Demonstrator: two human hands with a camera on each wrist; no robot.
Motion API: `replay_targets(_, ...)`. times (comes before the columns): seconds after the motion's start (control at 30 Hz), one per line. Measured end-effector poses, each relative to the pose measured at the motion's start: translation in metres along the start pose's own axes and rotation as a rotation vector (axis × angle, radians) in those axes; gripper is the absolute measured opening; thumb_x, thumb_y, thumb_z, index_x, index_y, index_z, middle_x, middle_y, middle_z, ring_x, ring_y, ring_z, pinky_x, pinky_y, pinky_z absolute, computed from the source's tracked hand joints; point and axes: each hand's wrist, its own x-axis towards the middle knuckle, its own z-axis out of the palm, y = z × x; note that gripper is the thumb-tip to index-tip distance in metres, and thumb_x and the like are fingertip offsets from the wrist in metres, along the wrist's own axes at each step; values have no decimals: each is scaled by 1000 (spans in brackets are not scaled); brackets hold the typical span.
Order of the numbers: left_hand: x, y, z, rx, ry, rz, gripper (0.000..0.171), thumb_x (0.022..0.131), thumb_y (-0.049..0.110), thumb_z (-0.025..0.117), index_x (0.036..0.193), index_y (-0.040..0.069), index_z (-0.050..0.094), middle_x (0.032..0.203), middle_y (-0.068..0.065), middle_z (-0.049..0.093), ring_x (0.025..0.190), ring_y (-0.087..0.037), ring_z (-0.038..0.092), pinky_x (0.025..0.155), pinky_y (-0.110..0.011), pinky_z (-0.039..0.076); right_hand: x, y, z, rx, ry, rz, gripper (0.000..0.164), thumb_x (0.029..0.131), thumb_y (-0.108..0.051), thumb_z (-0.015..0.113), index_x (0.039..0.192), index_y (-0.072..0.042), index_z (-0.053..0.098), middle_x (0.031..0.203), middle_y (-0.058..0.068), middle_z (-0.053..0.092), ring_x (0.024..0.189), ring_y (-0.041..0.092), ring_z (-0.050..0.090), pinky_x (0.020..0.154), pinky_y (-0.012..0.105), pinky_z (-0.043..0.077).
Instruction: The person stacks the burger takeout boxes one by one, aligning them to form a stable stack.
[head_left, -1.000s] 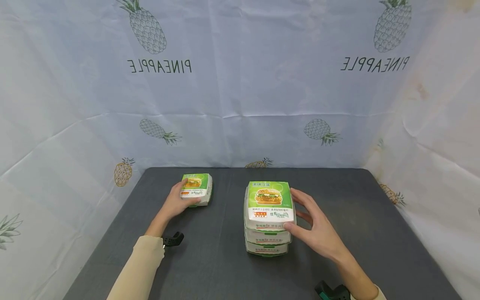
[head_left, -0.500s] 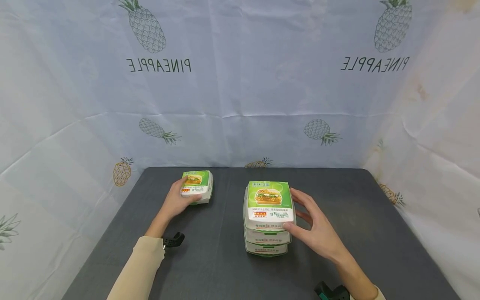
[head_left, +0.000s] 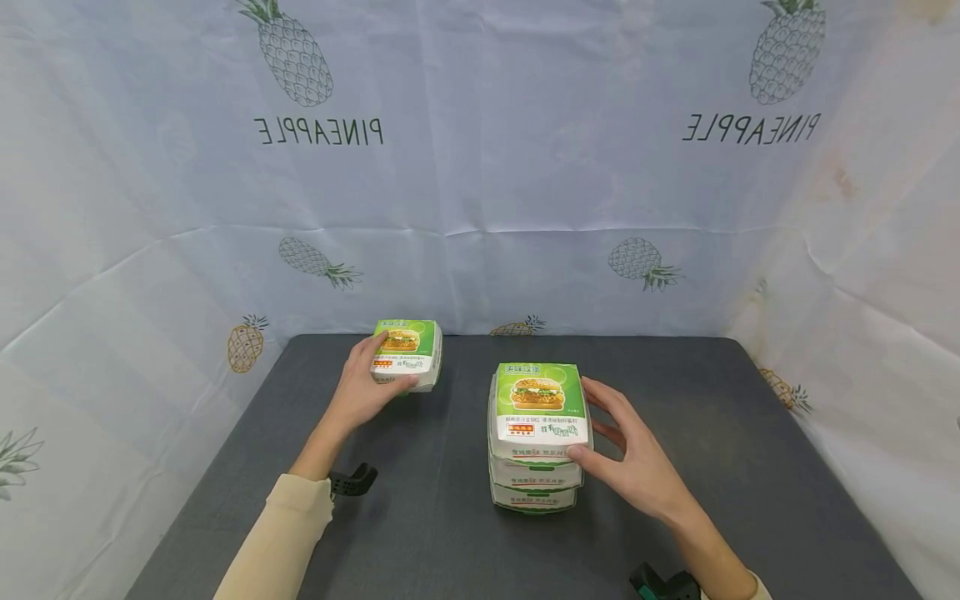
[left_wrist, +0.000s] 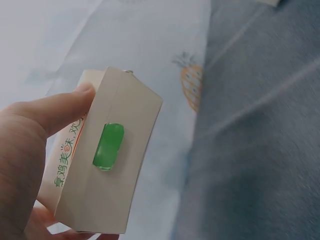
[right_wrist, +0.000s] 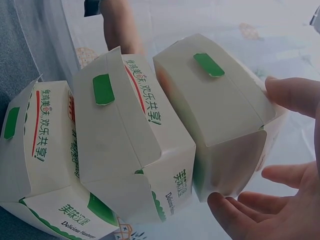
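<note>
In the head view my left hand grips a green-and-white cardboard burger box near the table's far left. The left wrist view shows the thumb on one face of this box, which is raised off the table. Three similar boxes stand stacked right of centre. My right hand holds the right side of the top burger box, its thumb at the front corner. Below are the middle box and the bottom box. The right wrist view shows thumb and fingertips against the top box.
The dark grey table carries the stack. White cloth with pineapple prints hangs behind and on both sides. A black band sits on the left wrist, another black device on the right.
My left hand has lifted its burger box, moving it up in the view and slightly right. The right hand and the stack have stayed in place.
</note>
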Motion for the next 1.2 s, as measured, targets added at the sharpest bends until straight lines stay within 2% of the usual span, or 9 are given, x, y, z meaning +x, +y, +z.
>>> replay_targets(0.23,-3,30,-6,-22,28,31,100,83,51,81,162,19,29,163,-17,21,148,-42,23,106,-65,33,-1,-1,0,-5,1,7,80,93,-13,76,159,-24,34,158,-1,35,141,15,37,104,27,45)
replay_targets(0.5,-7,59,-13,-52,63,112,96,84,49,82,161,22,32,163,-12,25,145,-36,29,104,-61,36,-1,-1,0,-3,4,1,80,92,-12,77,159,-24,34,158,-2,35,141,13,37,104,27,45)
replay_targets(0.93,-15,100,-23,-85,125,184,93,84,45,82,160,23,34,160,-10,29,141,-32,35,102,-55,38,0,-1,1,-5,0,-5,80,92,-12,76,159,-23,34,157,-1,36,139,12,38,104,28,45)
replay_targets(1.2,-21,130,-27,-175,132,265,91,83,39,84,159,24,35,161,-6,29,135,-29,41,100,-52,41,-1,-2,1,-16,7,-4,80,92,-13,77,159,-23,34,156,-2,37,137,10,38,104,29,46)
